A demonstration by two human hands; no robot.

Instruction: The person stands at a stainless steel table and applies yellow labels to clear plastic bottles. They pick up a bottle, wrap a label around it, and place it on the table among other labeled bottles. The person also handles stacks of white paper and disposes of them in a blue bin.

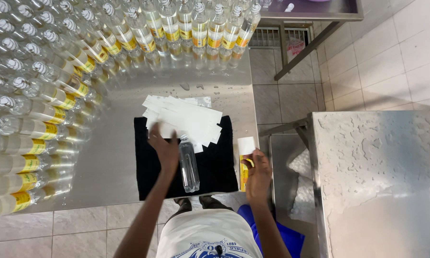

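On black cloth (215,162), left hand (165,150) flat beside clear bottle (188,165); right hand (259,174) pinches yellow label (244,177).

Bottling workshop: steel table (129,86) crowded with labelled bottles (177,28)

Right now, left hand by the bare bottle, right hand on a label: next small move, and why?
Probably carry the yellow label in the right hand over to the clear bottle. It lies unlabelled on the black cloth, with the left hand beside it, touching the white strips.
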